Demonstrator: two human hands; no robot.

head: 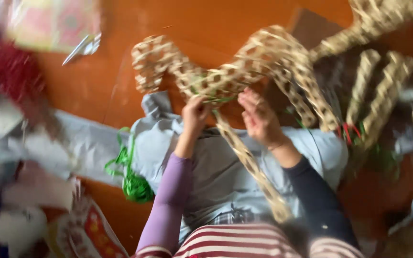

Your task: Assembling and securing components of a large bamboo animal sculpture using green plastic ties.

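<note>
Left hand (194, 114) pinches green cord (216, 99) at the wicker frame (264, 57); right hand (259, 117), fingers curled, steadies it beside — light, stiff, probably brittle; best held at its junctions.

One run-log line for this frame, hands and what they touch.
left hand: grips woven straw band | right hand: open, fingers at band | green cord: on grey cloth | view: blurred
</note>
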